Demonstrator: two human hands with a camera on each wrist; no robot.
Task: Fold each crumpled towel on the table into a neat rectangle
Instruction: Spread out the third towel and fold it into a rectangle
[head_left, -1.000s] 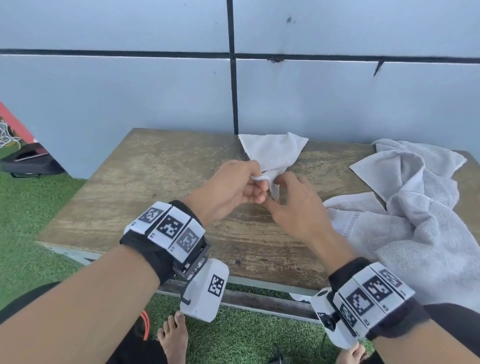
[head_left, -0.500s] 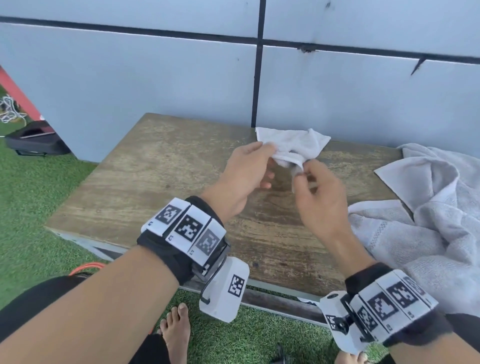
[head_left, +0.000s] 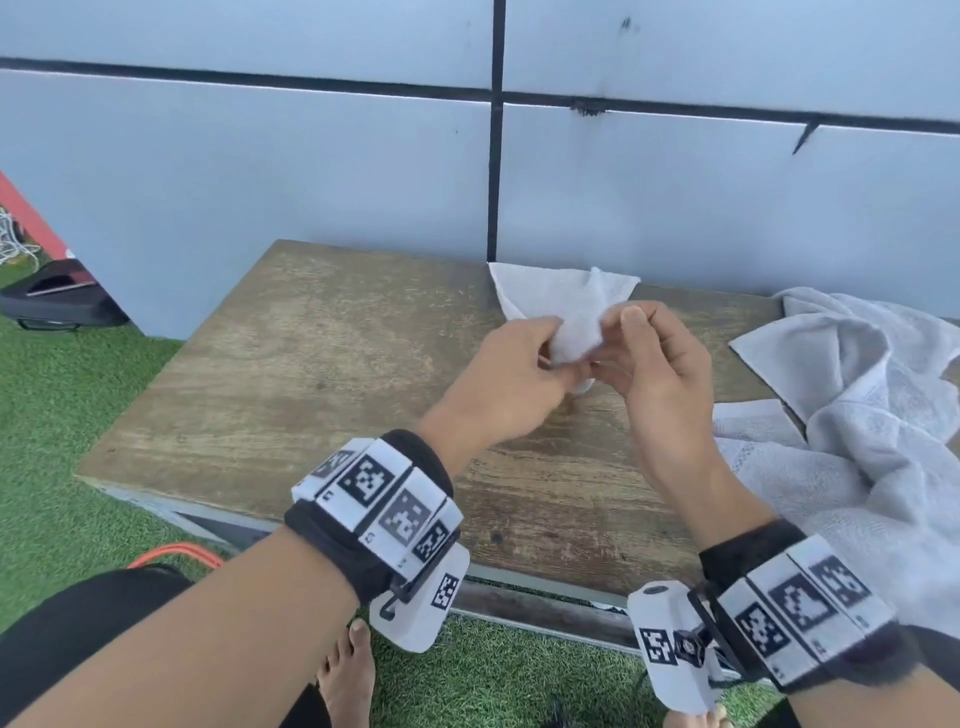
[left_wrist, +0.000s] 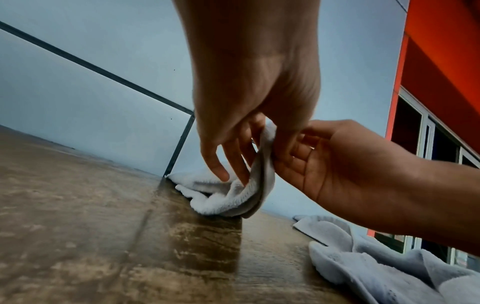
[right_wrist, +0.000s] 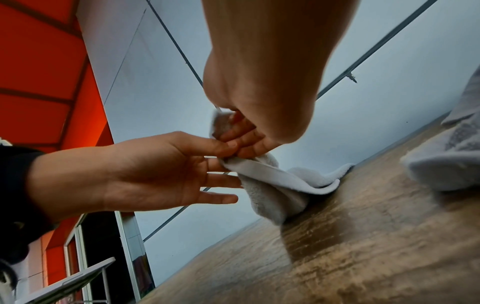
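The left hand pinches the near edge of the small white towel between thumb and forefinger, its other fingers hanging loose below the grip. Just right of it, almost touching, the right hand holds the same bunched edge with curled fingers. Beyond both grips the small white towel trails down onto the worktop and lies against the wall, partly lifted, partly resting.

The likely trouble: with both grips so close together on one gathered fold, the hands may hold two layers at once instead of separate corners, so pulling apart could leave the cloth twisted rather than spread. The far part could also drag and bunch on the rough wood.

The cloth is soft, thick terry, doubled over and rumpled near the fingers, with a roughly triangular flap lying flat farther away. It is nowhere near a rectangle yet.

Well to the right of the right hand lies a heap of larger grey towels, crumpled and untouched
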